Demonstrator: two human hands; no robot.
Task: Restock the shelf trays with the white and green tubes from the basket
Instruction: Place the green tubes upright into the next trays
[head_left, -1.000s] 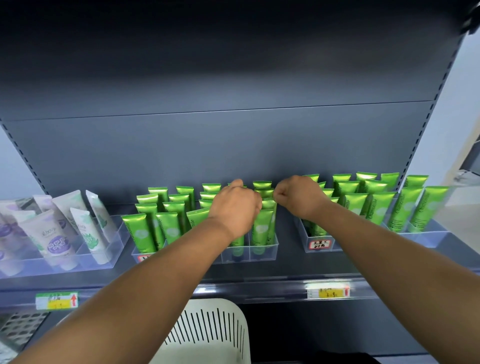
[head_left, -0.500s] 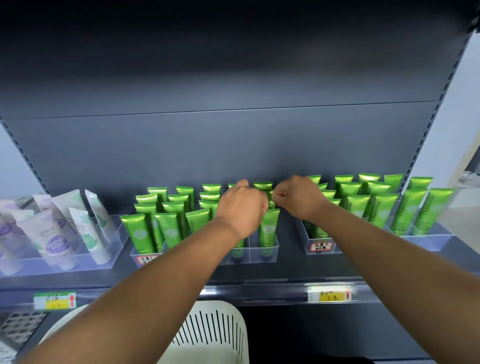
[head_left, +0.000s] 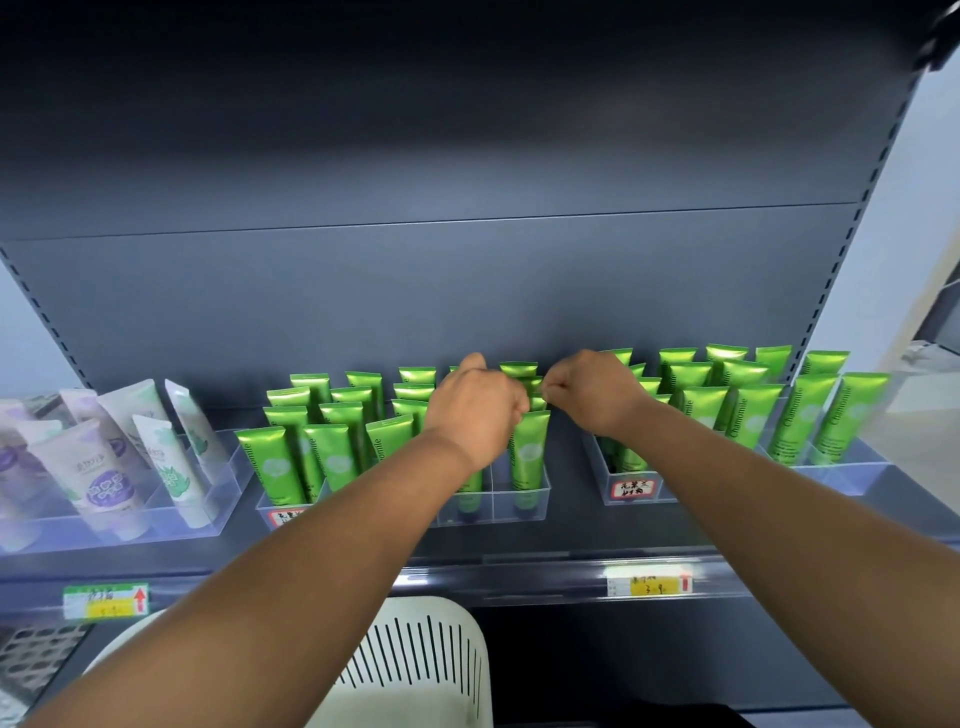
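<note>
The glossy green plastic tubes (head_left: 529, 448) stand cap-down in the clear plastic middle tray (head_left: 519, 512) on the dark grey metal shelf (head_left: 571, 545). They lean back a little in rows, so each flat crimped end shows above the row in front, and I think this is why the person works from above, at the tops.

The left hand (head_left: 475, 415) is over the right part of this tray, with its fingers curled down toward the tubes behind the front one. It seems to grip or steady a tube top, but the back of the hand hides the fingers, so I cannot tell what it has. The right hand (head_left: 589, 392) is just beside it, its fingers closed to a pinch at the crimped end of a tube in the back rows; probably it pulls that tube upright into line.

To the right, a second clear tray (head_left: 631, 491) with a handwritten label holds more green tubes, and it looks quite full. To the left, a wider clear tray (head_left: 223, 499) holds the white soft tubes with purple and green prints (head_left: 98, 478), which lie more loosely. Below the shelf edge is the white slotted plastic basket (head_left: 431, 660); its inside is mostly hidden by the arms.
</note>
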